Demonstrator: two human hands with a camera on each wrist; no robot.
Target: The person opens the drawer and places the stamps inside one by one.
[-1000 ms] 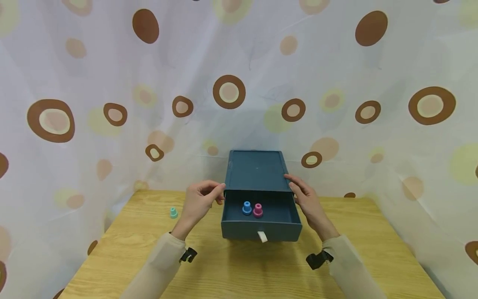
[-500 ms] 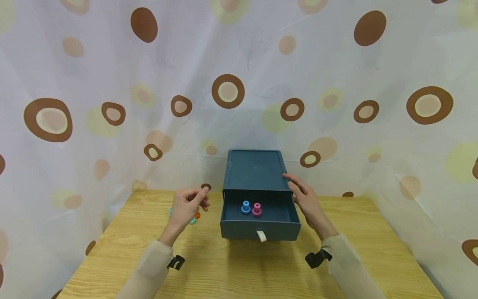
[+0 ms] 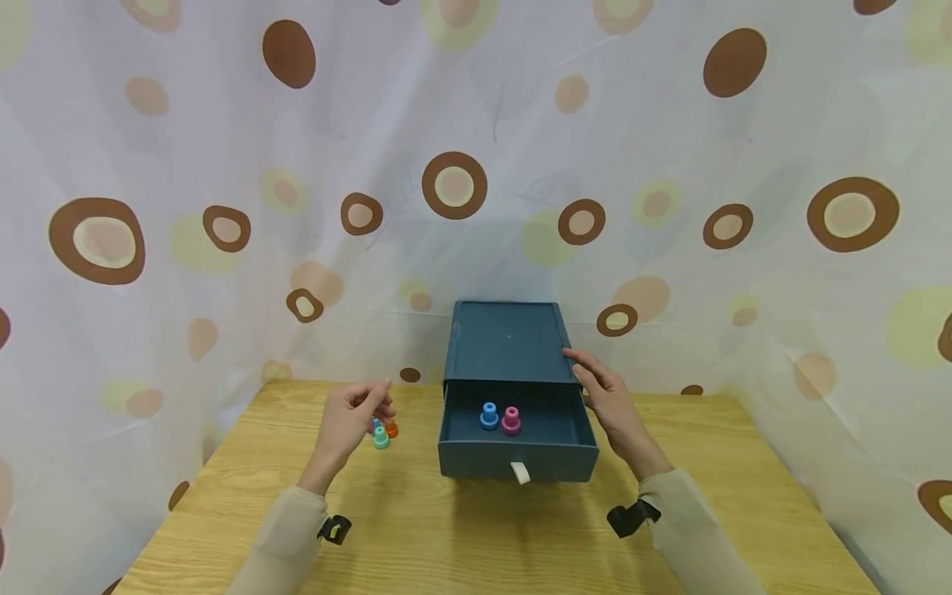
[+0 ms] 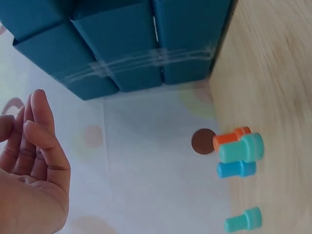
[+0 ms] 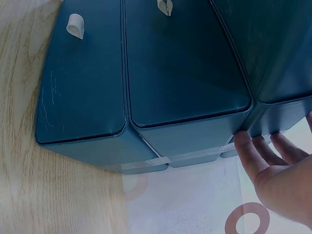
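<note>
My left hand (image 3: 348, 420) hovers left of the drawer cabinet, fingers loosely bent and nothing in them. Just beyond its fingertips stand small stepped plastic pegs: a teal one (image 3: 382, 439), an orange one (image 3: 392, 430) and a partly hidden blue one (image 3: 376, 423). Another teal peg (image 4: 243, 220) shows in the left wrist view; the hand covers it in the head view. My right hand (image 3: 613, 409) rests its extended fingers on the right side of the dark blue cabinet (image 3: 509, 343). Its pulled-out top drawer (image 3: 518, 459) holds a blue peg (image 3: 488, 416) and a pink peg (image 3: 511, 421).
Two lower drawer fronts (image 5: 80, 87) with white pull tabs (image 5: 75, 26) show in the right wrist view. Clear tape (image 4: 129, 62) runs along the cabinet's side. The wooden table (image 3: 416, 537) meets a dotted curtain (image 3: 372, 273) behind the cabinet.
My left hand has left the cabinet's left side and moved left to above the loose pegs. The right hand stays at the cabinet's side; the drawer has not moved.
</note>
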